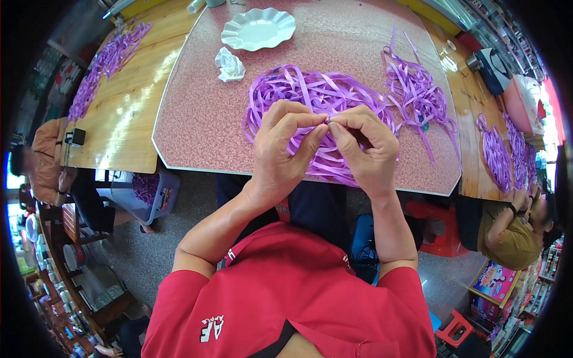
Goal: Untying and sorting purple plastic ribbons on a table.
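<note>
A large heap of purple ribbon (322,89) lies loosely tangled on the pink speckled table (200,119), with some strands hanging over its near edge. Above the heap, my left hand (283,140) and my right hand (365,143) meet fingertip to fingertip. Thumb and forefinger of each are pinched on a small bit of purple ribbon between them; most of that bit is hidden by the fingers. To the right of my right hand sits a smaller bunch of purple ribbon (418,95), its loose ends trailing toward the table's edge.
A white scalloped plate (258,30) and a crumpled white tissue (230,64) stand at the far left of the table. Wooden tables (122,113) adjoin both sides, carrying more ribbon. One person (48,158) sits at left, another (510,232) at right. Below are a plastic tub (146,200) and red stool (439,230).
</note>
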Demonstrator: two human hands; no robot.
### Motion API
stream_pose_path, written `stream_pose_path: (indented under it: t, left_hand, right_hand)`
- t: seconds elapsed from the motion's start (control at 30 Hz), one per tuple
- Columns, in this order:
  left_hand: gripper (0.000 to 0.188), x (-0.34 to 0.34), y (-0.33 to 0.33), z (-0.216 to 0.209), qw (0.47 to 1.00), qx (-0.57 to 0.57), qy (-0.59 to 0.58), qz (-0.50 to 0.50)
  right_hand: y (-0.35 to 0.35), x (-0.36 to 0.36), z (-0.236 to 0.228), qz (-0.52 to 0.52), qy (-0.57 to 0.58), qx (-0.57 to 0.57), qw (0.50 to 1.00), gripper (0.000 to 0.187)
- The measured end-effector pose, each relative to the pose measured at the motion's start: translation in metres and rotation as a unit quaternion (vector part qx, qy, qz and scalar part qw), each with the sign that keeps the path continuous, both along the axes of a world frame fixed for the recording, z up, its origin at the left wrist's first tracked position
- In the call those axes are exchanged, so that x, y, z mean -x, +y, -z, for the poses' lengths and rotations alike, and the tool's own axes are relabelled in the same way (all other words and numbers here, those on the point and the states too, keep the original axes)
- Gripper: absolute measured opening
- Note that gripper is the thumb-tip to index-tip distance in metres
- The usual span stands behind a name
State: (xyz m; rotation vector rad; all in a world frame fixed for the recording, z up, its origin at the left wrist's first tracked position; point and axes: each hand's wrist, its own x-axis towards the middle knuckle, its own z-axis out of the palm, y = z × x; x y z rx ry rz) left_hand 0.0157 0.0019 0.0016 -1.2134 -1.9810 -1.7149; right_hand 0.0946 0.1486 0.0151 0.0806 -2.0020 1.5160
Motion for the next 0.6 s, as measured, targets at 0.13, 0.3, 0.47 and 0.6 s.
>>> stream_pose_path:
  t: [0.13, 0.3, 0.47, 0.6]
  left_hand:
    - [0.018, 0.006, -0.003, -0.002, 0.999, 0.018, -0.039, 0.03]
    - [0.016, 0.003, 0.009, 0.003, 0.999, -0.029, 0.024, -0.032]
    - [0.01, -0.004, 0.011, 0.004, 0.956, -0.12, -0.252, 0.095]
    - [0.008, 0.0, 0.007, 0.005, 0.887, -0.131, -0.405, 0.18]
  right_hand:
    - [0.004, -0.002, -0.002, -0.023, -0.048, -0.048, 0.997, 0.005]
    - [-0.01, -0.004, -0.004, -0.029, -0.129, 0.123, 0.983, 0.007]
    - [-0.01, -0.005, -0.005, -0.052, -0.162, 0.233, 0.957, 0.009]
    - [-0.007, -0.004, -0.006, -0.049, -0.175, 0.218, 0.959, 0.011]
